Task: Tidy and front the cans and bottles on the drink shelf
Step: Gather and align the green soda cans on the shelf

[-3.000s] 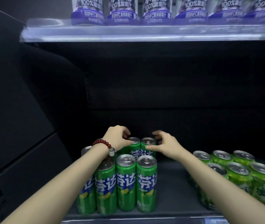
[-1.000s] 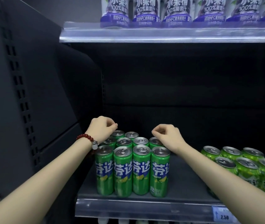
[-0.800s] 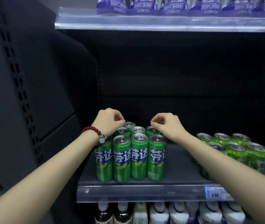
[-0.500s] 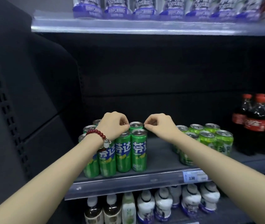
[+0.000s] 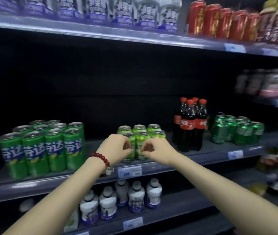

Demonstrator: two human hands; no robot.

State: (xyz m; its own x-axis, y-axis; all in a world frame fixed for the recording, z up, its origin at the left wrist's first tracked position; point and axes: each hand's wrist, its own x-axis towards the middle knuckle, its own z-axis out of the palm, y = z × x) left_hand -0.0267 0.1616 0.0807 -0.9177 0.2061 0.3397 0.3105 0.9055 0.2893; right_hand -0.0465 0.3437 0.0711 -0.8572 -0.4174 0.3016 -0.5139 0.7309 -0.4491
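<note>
Both grips curled, empty: left hand point(image 5: 116, 148) and right hand point(image 5: 156, 149) before lime-green cans point(image 5: 140, 133); tall green cans point(image 5: 41, 146) left, cola bottles point(image 5: 190, 122) right.

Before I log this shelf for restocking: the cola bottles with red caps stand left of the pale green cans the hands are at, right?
Not quite. The head view shows the cola bottles with red caps standing right of the pale green cans, not left. Both hands, left and right, are at those cans.
</note>
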